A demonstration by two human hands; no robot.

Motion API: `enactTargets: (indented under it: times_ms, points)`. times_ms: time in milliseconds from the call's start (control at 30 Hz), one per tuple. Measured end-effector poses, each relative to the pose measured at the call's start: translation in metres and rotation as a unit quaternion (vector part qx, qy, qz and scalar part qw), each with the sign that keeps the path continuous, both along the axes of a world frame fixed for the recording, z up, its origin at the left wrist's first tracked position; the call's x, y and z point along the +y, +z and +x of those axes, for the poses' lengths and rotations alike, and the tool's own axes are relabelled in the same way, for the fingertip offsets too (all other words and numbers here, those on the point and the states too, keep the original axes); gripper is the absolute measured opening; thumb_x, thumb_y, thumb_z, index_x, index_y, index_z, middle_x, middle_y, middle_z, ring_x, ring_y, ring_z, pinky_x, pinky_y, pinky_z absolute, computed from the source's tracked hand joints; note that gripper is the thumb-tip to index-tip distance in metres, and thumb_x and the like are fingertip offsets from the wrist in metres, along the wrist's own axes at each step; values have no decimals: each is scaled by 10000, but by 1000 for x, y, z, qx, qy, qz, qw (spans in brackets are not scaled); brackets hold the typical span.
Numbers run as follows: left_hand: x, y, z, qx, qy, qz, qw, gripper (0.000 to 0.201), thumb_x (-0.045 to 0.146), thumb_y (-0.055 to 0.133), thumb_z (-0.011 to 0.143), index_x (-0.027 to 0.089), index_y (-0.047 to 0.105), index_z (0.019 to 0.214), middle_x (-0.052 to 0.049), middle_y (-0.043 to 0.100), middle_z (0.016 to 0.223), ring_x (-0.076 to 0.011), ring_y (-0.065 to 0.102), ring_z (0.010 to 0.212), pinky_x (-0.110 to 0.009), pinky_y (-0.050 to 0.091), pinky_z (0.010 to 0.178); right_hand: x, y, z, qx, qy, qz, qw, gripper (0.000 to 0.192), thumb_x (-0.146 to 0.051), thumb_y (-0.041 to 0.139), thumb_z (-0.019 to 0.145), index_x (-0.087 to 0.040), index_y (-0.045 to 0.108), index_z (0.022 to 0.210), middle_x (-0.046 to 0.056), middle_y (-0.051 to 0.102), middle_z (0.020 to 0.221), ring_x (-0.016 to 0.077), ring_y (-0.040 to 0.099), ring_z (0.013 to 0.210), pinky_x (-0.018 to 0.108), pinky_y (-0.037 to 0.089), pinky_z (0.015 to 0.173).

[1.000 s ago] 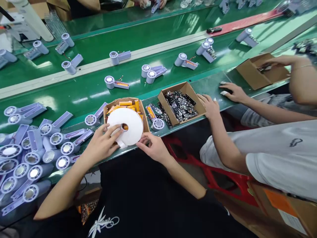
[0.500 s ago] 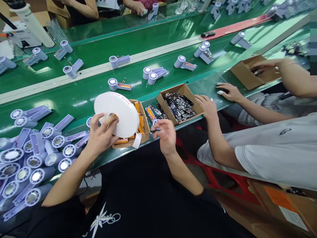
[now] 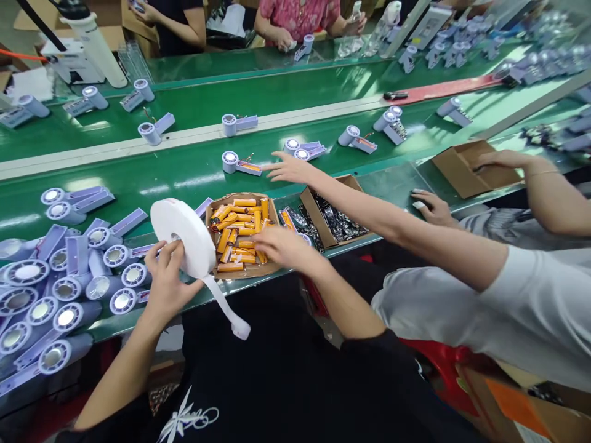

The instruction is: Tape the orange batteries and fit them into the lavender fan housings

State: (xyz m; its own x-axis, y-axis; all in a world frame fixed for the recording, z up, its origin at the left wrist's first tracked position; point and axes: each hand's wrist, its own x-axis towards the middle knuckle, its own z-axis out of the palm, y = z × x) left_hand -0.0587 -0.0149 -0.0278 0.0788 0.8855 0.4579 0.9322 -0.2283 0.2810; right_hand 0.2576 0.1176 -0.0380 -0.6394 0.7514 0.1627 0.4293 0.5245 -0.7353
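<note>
My left hand [image 3: 167,280] grips a roll of white tape [image 3: 184,240] by its core, and a loose strip of tape [image 3: 226,304] hangs from it with a curled end. My right hand [image 3: 289,247] is over the right side of a cardboard box [image 3: 217,269] of orange cylindrical batteries [image 3: 233,237]. Its fingers, slightly blurred, stretch towards the batteries with nothing visible held; whether they touch one is unclear.
A co-worker's hand [image 3: 293,169] reaches across from the right to lilac fan housings [image 3: 307,152] on the green conveyor [image 3: 184,175]. More housings [image 3: 69,317] are piled at left. A box of circuit boards [image 3: 318,212] stands right of the batteries.
The tape roll has moved left and down, uncovering the batteries, and its strip hangs longer. My right hand has moved left to the battery box. The co-worker's arm has stretched over the conveyor.
</note>
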Motion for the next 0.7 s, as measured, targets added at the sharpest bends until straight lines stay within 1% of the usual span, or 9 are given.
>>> enactTargets:
  times_ms: [33,100,167,267,367,467,533,600,700]
  points:
    - [-1,-3,1,12,-5,0,1000,728,372,794,903,250,509,1562,-181,649,1410,-474,484,1455,-689,440,1226,23,-1,0,-22,-10,37,999,103,-278,778,973,-324,869,991,48,837,1014,296,759,1019,470,633,947]
    - [0,-7,3,31,-21,-5,999,736,319,795,878,243,526,1560,-185,661,1408,-474,476,1454,-686,435,1230,59,-3,-6,-93,12,87,992,137,-163,773,938,-278,846,955,89,815,1097,349,722,1182,537,601,1047]
    - [2,-9,5,45,-35,-10,998,762,287,801,849,245,541,1564,-184,678,1393,-475,481,1440,-688,441,1225,81,-6,-15,-147,28,100,984,145,-102,806,884,-246,821,888,79,812,1130,359,688,1268,514,580,1067]
    - [6,-11,5,53,-45,-23,997,797,267,818,801,249,579,1562,-180,700,1373,-482,486,1425,-691,451,1219,93,-4,-24,-153,58,92,982,118,-107,831,877,-222,813,896,39,826,1220,315,641,1364,429,538,1079]
    - [4,-7,4,64,-51,-35,996,785,258,819,783,242,633,1546,-181,722,1368,-485,479,1426,-681,458,1218,91,12,-21,-121,74,72,987,39,-187,792,948,-211,808,922,36,848,1120,247,710,1212,365,550,1018]
    - [-1,1,2,91,-52,-48,993,751,236,800,797,231,670,1537,-179,737,1376,-477,466,1441,-667,439,1244,75,34,-9,-14,-2,11,1000,231,-312,618,1084,-212,795,974,32,825,929,217,734,921,327,563,856]
    - [-5,6,1,113,-52,-55,991,736,215,788,812,233,680,1540,-170,744,1382,-469,456,1458,-654,423,1265,58,49,-2,45,-41,-19,998,305,-394,575,1112,-221,785,975,12,783,838,213,706,826,313,531,780]
    - [-8,10,1,132,-51,-52,989,726,193,777,828,239,681,1547,-159,751,1388,-463,447,1468,-644,418,1274,41,62,-2,48,-19,-20,998,329,-436,597,1102,-232,754,896,-9,711,743,192,652,743,299,483,729]
    - [-9,15,2,148,-51,-53,986,730,186,767,855,260,667,1574,-149,755,1414,-469,447,1466,-668,402,1271,25,74,-12,20,46,-26,998,369,-409,636,1074,-234,660,750,-27,605,648,156,555,656,293,416,687]
